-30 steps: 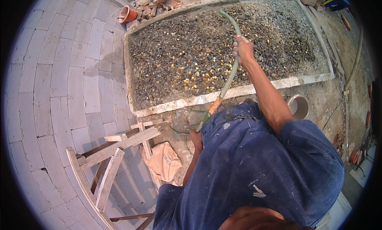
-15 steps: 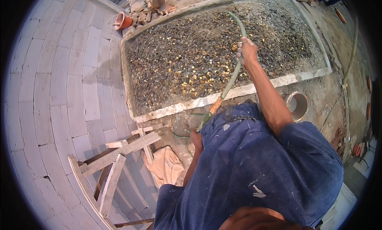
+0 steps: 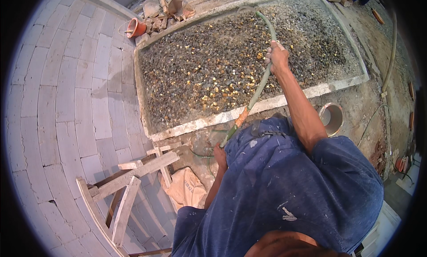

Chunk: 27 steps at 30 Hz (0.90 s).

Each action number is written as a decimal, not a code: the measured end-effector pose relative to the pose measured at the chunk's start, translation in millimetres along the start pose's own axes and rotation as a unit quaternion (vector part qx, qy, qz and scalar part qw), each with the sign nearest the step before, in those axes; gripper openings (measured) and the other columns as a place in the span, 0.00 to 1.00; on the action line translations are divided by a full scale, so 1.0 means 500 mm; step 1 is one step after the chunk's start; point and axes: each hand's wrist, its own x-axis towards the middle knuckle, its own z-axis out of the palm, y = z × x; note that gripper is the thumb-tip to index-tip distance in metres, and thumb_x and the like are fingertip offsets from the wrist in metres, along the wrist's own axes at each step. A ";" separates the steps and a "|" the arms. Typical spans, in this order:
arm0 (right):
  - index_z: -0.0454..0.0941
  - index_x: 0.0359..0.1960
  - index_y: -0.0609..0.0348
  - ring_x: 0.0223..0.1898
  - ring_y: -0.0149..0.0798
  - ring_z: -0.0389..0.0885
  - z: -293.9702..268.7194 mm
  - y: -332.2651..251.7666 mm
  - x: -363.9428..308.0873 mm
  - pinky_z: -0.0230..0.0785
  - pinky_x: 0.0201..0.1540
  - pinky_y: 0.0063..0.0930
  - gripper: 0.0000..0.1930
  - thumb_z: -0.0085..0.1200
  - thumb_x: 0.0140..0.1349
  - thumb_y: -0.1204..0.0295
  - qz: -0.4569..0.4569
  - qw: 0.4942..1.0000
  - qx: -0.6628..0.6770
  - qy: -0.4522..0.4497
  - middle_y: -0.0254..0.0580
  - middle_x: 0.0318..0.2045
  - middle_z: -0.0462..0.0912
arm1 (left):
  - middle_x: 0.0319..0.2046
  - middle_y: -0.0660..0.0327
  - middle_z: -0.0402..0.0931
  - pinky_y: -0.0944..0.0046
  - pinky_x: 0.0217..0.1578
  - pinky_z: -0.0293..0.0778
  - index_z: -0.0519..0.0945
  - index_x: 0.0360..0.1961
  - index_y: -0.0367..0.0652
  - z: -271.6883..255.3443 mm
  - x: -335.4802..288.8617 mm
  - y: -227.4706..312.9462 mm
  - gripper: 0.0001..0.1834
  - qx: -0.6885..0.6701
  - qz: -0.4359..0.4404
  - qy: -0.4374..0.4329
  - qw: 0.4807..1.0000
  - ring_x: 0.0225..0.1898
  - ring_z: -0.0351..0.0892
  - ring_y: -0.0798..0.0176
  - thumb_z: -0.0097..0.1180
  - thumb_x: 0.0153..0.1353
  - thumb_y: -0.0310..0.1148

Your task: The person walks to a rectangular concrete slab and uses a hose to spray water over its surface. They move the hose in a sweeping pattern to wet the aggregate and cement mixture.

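Note:
A green hose (image 3: 262, 84) runs up from beside my waist, out over a rectangular bed of wet-looking pebbles (image 3: 200, 68) with a raised pale rim (image 3: 242, 111). My right hand (image 3: 278, 56) is closed round the hose near its far end, with the arm stretched over the bed. From the hose's tip a thin curve of water bends left at the bed's far side. Lower down, my left hand (image 3: 219, 153) is wrapped on the hose beside my hip, partly hidden by my clothing. Between the hands an orange-brown wrapping (image 3: 241, 117) covers a piece of the hose.
A wooden frame (image 3: 133, 177) stands on the left beside a crumpled beige sack (image 3: 184, 188). An orange bucket (image 3: 136, 28) and rubble (image 3: 156, 25) lie at the bed's far left corner. A round pail (image 3: 331, 117) stands right of my arm. A block wall (image 3: 66, 101) fills the left.
A curve of water now shows left of the hose tip, where none was clear before. Both hands keep their hold on the hose. The view has shifted slightly.

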 end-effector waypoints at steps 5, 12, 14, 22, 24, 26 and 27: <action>0.66 0.37 0.59 0.13 0.25 0.60 0.007 -0.001 -0.003 0.55 0.11 0.20 0.09 0.44 0.66 0.66 0.002 1.000 0.000 -0.003 0.31 0.17 0.65 | 0.18 0.46 0.70 0.55 0.26 0.65 0.73 0.36 0.27 -0.010 0.003 0.031 0.24 0.036 0.042 -0.003 0.998 0.22 0.70 0.49 0.53 0.51 0.43; 0.67 0.37 0.59 0.12 0.24 0.59 0.009 0.003 -0.001 0.54 0.11 0.20 0.09 0.45 0.65 0.66 0.005 1.000 -0.009 -0.012 0.30 0.17 0.65 | 0.20 0.51 0.72 0.58 0.26 0.64 0.73 0.32 0.32 -0.005 -0.002 0.052 0.23 -0.048 0.048 0.004 0.998 0.23 0.69 0.57 0.51 0.52 0.47; 0.66 0.38 0.58 0.12 0.24 0.59 0.016 0.001 -0.009 0.54 0.11 0.21 0.08 0.45 0.65 0.66 0.012 1.000 -0.014 -0.008 0.30 0.17 0.65 | 0.20 0.51 0.72 0.58 0.26 0.64 0.73 0.32 0.32 -0.020 -0.004 0.081 0.23 -0.051 0.001 -0.042 0.998 0.23 0.69 0.58 0.50 0.53 0.47; 0.66 0.38 0.55 0.13 0.22 0.58 0.011 0.010 -0.011 0.53 0.11 0.18 0.09 0.45 0.65 0.64 0.020 1.000 -0.004 -0.013 0.28 0.18 0.64 | 0.16 0.51 0.70 0.57 0.25 0.64 0.73 0.28 0.32 -0.010 -0.014 0.035 0.18 -0.080 0.115 0.040 0.989 0.21 0.70 0.55 0.51 0.52 0.42; 0.66 0.38 0.58 0.12 0.23 0.59 0.008 0.011 -0.013 0.55 0.10 0.19 0.09 0.43 0.66 0.65 0.008 1.000 0.001 -0.011 0.29 0.18 0.64 | 0.17 0.49 0.71 0.55 0.25 0.64 0.73 0.28 0.32 -0.007 -0.012 0.022 0.18 -0.012 0.026 0.011 1.000 0.21 0.70 0.53 0.51 0.53 0.41; 0.67 0.38 0.59 0.12 0.23 0.59 0.003 0.009 -0.009 0.55 0.10 0.18 0.10 0.43 0.66 0.64 0.000 1.000 0.003 -0.003 0.29 0.18 0.65 | 0.17 0.47 0.71 0.55 0.24 0.64 0.74 0.28 0.32 -0.006 0.001 0.025 0.17 0.030 -0.008 -0.006 1.000 0.21 0.70 0.51 0.52 0.54 0.40; 0.67 0.38 0.59 0.12 0.22 0.59 0.002 0.006 -0.008 0.55 0.10 0.18 0.10 0.43 0.66 0.64 -0.004 1.000 0.004 -0.001 0.29 0.18 0.65 | 0.17 0.46 0.72 0.54 0.24 0.64 0.74 0.28 0.32 -0.007 -0.002 0.027 0.17 0.038 -0.001 -0.009 0.999 0.21 0.71 0.50 0.53 0.53 0.40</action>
